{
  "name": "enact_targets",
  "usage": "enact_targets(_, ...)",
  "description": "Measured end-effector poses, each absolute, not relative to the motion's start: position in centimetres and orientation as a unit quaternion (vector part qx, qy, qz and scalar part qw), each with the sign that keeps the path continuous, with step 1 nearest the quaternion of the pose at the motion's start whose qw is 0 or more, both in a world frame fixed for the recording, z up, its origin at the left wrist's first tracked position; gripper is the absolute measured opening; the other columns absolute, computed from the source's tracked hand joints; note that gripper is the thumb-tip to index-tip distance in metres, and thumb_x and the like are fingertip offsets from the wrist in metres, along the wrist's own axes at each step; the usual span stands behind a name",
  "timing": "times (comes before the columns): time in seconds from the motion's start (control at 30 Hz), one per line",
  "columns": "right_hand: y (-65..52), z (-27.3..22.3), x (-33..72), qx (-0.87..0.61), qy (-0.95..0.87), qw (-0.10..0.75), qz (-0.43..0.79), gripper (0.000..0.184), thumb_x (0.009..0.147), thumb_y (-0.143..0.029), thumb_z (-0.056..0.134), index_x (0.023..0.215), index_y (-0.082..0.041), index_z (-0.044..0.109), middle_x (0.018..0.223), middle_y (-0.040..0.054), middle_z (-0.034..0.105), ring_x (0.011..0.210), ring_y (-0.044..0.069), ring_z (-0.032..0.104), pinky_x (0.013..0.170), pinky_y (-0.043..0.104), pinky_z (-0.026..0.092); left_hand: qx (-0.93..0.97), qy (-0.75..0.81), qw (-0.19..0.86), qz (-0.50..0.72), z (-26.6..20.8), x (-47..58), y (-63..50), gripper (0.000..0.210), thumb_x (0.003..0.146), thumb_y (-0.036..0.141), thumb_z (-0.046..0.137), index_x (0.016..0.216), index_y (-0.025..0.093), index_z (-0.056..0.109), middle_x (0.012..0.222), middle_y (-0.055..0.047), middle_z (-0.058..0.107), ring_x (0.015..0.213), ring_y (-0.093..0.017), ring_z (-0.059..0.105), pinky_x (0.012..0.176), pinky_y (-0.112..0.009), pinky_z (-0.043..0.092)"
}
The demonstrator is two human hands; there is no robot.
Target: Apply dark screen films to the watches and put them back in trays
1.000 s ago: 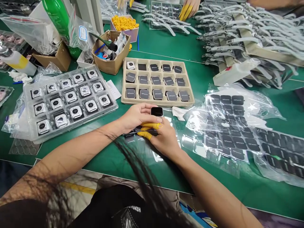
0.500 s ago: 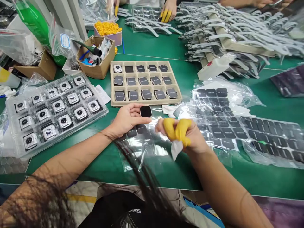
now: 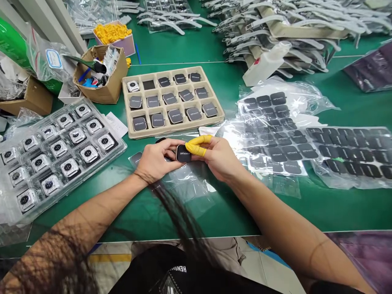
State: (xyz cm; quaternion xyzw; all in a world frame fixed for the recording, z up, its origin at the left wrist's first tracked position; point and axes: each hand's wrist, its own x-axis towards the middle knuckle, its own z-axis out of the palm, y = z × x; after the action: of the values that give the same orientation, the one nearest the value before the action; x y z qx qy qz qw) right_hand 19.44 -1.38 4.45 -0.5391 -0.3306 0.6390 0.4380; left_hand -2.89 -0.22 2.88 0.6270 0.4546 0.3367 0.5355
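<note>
The watch (image 3: 179,156) sits between my hands, left hand (image 3: 154,160) grasping it, right hand (image 3: 223,158) at the film's (image 3: 184,155) corner, its grip unclear; that film looks laid on. Beyond them, the tray (image 3: 177,128) shows thirteen filmed watches (image 3: 175,116), one back-up. Leftward, the clear tray's (image 3: 121,148) back-up watches look undone; rightward lie film sheets (image 3: 278,153).

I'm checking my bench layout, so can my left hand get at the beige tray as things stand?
Probably yes: the beige tray lies just beyond the left hand, with nothing tall between. That hand holds a watch, though, so it may need freeing first.
</note>
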Motion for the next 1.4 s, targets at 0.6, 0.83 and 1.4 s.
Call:
enact_targets(0.6,-1.5,4.1,19.3,-0.555,-0.344,0.441,0.616,0.068,0.048,-0.059,0.134,0.085,-0.025,0.088,0.09,0.0033,0.087,0.093,0.025,0.083,0.088,0.042,0.077,0.625,0.467,0.529,0.333,3.0,-2.8,-0.2,0.053,0.077,0.018,0.107,0.13,0.023,0.097,0.11,-0.005,0.1,0.092,-0.026,0.096,0.097,-0.038,0.079)
enact_targets(0.83,-1.5,4.1,19.1,-0.553,-0.338,0.448,0.616,0.066,0.049,-0.055,0.134,0.086,-0.024,0.088,0.092,0.0039,0.087,0.094,0.025,0.083,0.09,0.042,0.077,0.627,0.465,0.526,0.336,3.0,-2.8,-0.3,0.053,0.079,0.018,0.106,0.131,0.021,0.096,0.11,-0.006,0.1,0.091,-0.025,0.095,0.096,-0.037,0.078)
enact_targets(1.4,-1.6,0.8,18.5,-0.571,-0.444,0.464,0.511,0.066,0.094,-0.084,0.102,0.13,-0.036,0.074,0.097,-0.002,0.082,0.076,0.024,0.082,0.071,0.041,0.076,0.548,0.455,0.614,0.341,3.0,-2.8,0.5,0.07,0.061,0.033,0.126,0.119,0.017,0.091,0.105,-0.006,0.096,0.083,-0.019,0.086,0.087,-0.036,0.078)
